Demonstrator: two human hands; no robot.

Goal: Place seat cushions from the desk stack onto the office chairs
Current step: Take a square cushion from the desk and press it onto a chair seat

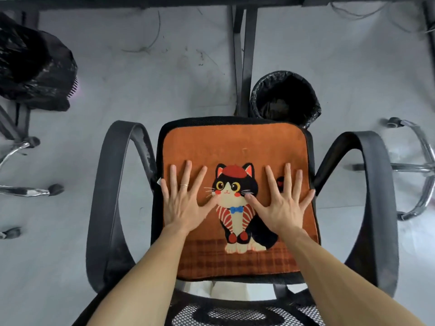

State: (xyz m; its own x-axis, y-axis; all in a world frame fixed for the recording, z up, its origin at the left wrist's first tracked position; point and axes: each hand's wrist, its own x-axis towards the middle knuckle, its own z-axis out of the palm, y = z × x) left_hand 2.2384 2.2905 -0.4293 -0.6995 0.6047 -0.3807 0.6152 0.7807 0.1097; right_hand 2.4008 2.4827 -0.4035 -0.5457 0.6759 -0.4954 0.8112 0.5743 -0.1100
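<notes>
Pressing flat on an orange seat cushion (235,147) with both hands, fingers straight and spread, nothing gripped. Left hand (183,203) on the cushion's left half, a ring (184,185) on one finger, thumb tip at one cheek of the printed cat (235,184). Right hand (282,205) on the right half, thumb tip at the cat's other cheek, little finger near the cushion's right edge. Lying square on the seat of a black office chair (106,196), between its two curved armrests, with only a thin black rim showing around it. Just beyond the chair's far edge, a bin (284,97) lined with a black bag, beside the dark legs (246,55) of the desk. On the grey floor (141,78) at far left, another black bag (35,67); at far right, the chrome base (421,170) of a second chair.
</notes>
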